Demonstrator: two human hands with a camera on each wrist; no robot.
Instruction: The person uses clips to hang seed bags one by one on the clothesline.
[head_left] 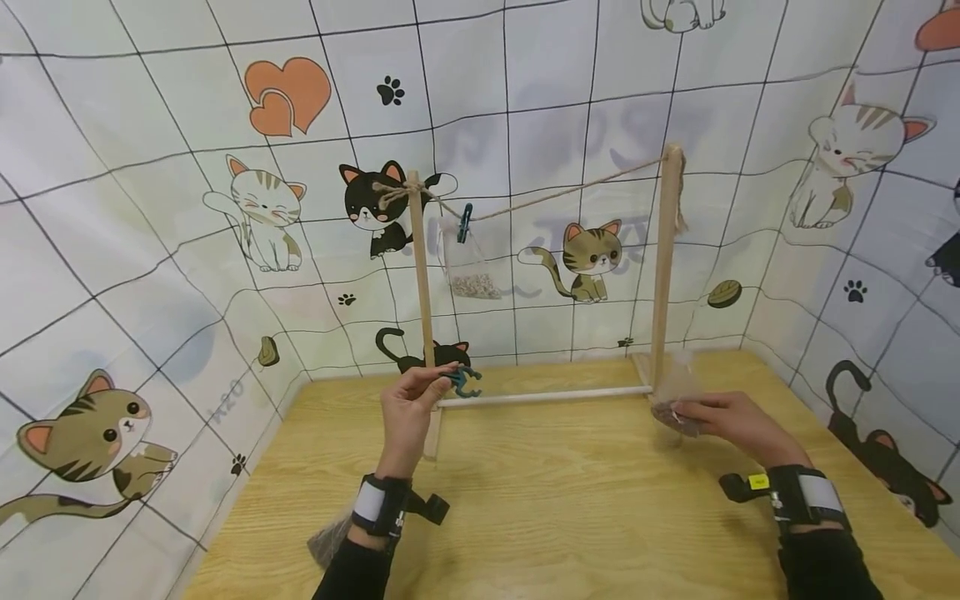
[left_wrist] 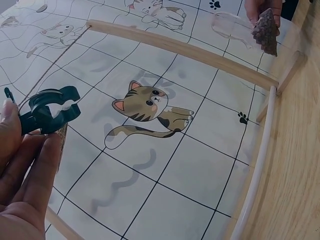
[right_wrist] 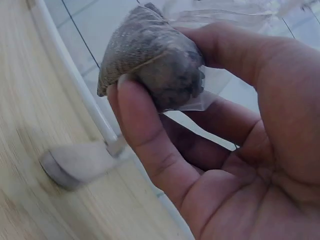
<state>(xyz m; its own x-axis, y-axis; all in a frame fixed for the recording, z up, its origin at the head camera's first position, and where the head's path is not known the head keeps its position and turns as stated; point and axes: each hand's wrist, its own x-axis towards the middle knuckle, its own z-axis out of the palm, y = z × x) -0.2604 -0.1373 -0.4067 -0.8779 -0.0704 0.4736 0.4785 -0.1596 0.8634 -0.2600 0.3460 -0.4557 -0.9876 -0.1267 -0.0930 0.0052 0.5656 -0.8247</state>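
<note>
My left hand [head_left: 405,417] pinches a dark green clothespin [left_wrist: 56,111] between thumb and fingers. Its rounded jaws point right, with a gap showing between them. Over at the frame's right post, my right hand [head_left: 742,427] grips a clear plastic bag [right_wrist: 150,57] by its filled bottom corner. Dark, grainy contents bulge between thumb and fingertips, and the see-through top of the bag stands up above them. A second bag [head_left: 474,285], holding pale grains, hangs from the twine [head_left: 577,190] under another green clothespin [head_left: 465,223].
Two wooden posts, left [head_left: 422,275] and right [head_left: 664,275], carry the sagging twine. A white rod [head_left: 547,397] joins them low down. Partly behind my left forearm, another dark-filled bag [head_left: 330,540] lies on the wooden table [head_left: 570,508]. Cat-patterned sheeting [head_left: 517,325] surrounds the back and sides.
</note>
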